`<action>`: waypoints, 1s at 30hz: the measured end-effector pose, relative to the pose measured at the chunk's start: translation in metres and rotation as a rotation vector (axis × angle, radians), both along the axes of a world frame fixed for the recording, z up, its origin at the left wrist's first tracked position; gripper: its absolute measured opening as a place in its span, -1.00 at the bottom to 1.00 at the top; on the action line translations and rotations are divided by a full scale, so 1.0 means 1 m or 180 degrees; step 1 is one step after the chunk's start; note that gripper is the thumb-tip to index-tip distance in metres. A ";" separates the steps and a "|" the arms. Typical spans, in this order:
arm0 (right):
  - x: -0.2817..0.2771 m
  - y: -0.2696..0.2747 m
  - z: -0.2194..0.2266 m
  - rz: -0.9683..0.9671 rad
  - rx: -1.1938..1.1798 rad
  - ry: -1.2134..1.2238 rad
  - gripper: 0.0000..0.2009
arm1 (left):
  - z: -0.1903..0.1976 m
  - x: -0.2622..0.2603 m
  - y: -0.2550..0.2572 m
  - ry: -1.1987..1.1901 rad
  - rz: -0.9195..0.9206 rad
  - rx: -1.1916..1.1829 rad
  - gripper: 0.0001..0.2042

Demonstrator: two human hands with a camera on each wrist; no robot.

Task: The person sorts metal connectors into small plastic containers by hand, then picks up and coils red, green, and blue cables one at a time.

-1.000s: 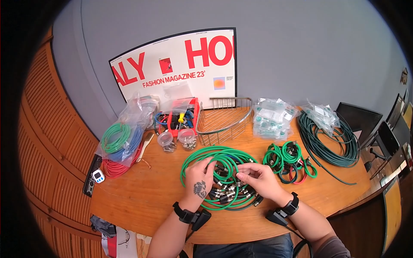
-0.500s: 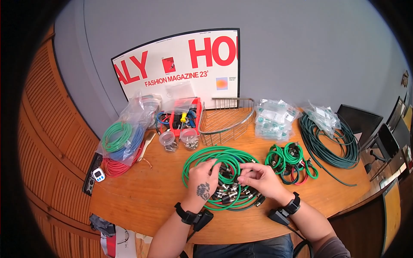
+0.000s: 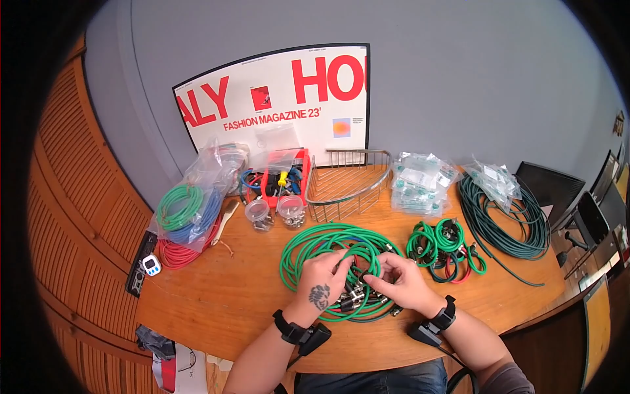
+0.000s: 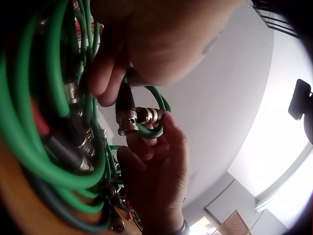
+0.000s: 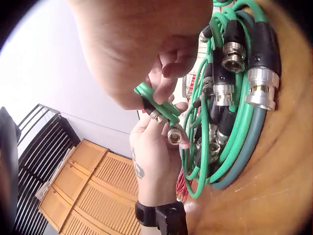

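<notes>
Both hands hold a short green cable (image 3: 371, 255), bent into a small coil, above a larger pile of green cables (image 3: 289, 262). My left hand (image 3: 320, 284) grips the coil's left side with thumb and fingers. From the right, my right hand (image 3: 405, 284) pinches the coil. In the left wrist view, a black-sleeved metal BNC connector (image 4: 126, 115) hangs below the left fingers. Beside it, a second connector (image 4: 149, 115) lies at the right thumb tip. The right wrist view shows the green loops (image 5: 159, 104) between both hands.
Small coiled cables (image 3: 446, 246) lie right of the pile, a dark green coil (image 3: 505, 230) farther right. Behind stand a wire basket (image 3: 348, 190), clear plastic bags (image 3: 423, 184), a red bin (image 3: 305, 171) and small tubs (image 3: 258, 213). Bagged cables (image 3: 184, 210) lie left.
My left hand and the small coil have moved a little to the right, bringing the hands closer together. Both hands keep hold of the green cable.
</notes>
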State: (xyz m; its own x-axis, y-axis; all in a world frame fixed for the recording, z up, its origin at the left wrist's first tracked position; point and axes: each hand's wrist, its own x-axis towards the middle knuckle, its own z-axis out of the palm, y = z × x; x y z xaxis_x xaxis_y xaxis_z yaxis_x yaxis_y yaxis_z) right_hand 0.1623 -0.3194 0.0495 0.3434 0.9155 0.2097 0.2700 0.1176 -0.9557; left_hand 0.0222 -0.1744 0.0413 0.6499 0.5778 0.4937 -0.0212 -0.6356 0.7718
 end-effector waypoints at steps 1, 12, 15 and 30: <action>0.000 0.001 -0.002 0.0030 0.0086 0.0041 -0.81 | 0.001 0.000 -0.001 0.0059 -0.0055 -0.0039 -0.83; 0.005 0.004 -0.004 -0.0318 0.0368 -0.1003 -0.75 | -0.003 0.002 -0.004 -0.0018 -0.0109 0.0125 -0.80; 0.002 0.001 0.008 -0.0053 -0.0076 -0.0998 -0.80 | -0.002 0.000 0.001 -0.0041 -0.0012 -0.0093 -0.79; 0.015 0.003 0.003 0.0335 -0.0088 -0.0202 -0.81 | 0.020 -0.004 0.002 -0.0104 -0.0357 -0.1740 -0.73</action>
